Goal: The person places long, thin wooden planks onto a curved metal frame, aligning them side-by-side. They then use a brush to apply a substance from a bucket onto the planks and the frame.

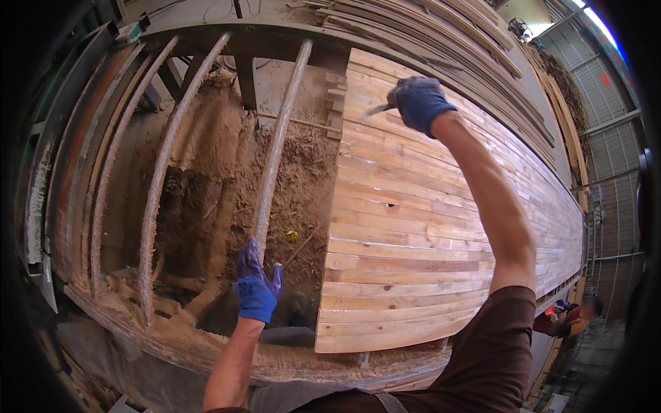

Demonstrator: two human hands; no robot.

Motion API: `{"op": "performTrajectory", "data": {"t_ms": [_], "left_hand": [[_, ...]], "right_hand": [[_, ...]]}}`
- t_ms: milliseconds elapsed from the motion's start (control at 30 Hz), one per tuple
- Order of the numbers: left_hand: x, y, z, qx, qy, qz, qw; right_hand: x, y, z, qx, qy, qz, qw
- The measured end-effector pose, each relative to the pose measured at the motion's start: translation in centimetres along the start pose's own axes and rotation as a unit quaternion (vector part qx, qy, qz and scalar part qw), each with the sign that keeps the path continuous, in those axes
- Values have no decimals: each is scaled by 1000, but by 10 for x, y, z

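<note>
Head view, the only one. Right hand in a dark blue glove [418,103] at 1 o'clock, fingers wrapped firmly around a thin flat-bladed tool [376,109]; its handle is hidden in the grip, and the blade sticks out toward 9 o'clock. Tip is over the wide panel of glued pale-brown wood strips [399,265]; can't tell if it touches. Panel runs from the centre out to 3 o'clock, strips lengthwise, whitish streaks and a small dark hole [390,204] showing just toward 3 o'clock.

Left hand in a blue-and-purple glove [257,283] between 7 and 8 o'clock, thumb apart from loosely extended fingers, no object visible in the grip. It overlaps the lower part of a round, dusty metal bar [279,148]; contact unclear. Sawdust heap [217,131] beyond, toward 10 o'clock.

For good blade work here, I'd judge: low, even angle, light pressure, strokes along the strips so corners don't dig into the seams; left hand best kept out of the blade's path, footing steady.
</note>
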State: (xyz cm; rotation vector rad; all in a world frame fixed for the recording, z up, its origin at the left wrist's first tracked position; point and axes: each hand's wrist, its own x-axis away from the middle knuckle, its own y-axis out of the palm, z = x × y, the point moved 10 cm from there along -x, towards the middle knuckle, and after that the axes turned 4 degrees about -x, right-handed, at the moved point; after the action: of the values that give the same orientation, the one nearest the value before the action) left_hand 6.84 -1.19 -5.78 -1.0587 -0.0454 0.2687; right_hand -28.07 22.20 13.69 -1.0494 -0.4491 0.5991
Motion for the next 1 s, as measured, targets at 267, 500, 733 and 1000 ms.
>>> {"op": "performTrajectory", "data": {"t_ms": [267, 500, 733, 1000], "left_hand": [[0, 1, 3, 10, 18, 11, 1000], [2, -7, 2, 2, 0, 4, 1000], [5, 2, 5, 14, 32, 17, 999], [0, -4, 4, -12, 0, -6, 1000]], "right_hand": [[-18, 37, 8, 34, 25, -118, 992], [9, -2, -27, 8, -36, -40, 998], [12, 32, -30, 43, -30, -145, 988], [16, 9, 22, -13, 83, -131, 988]]}}
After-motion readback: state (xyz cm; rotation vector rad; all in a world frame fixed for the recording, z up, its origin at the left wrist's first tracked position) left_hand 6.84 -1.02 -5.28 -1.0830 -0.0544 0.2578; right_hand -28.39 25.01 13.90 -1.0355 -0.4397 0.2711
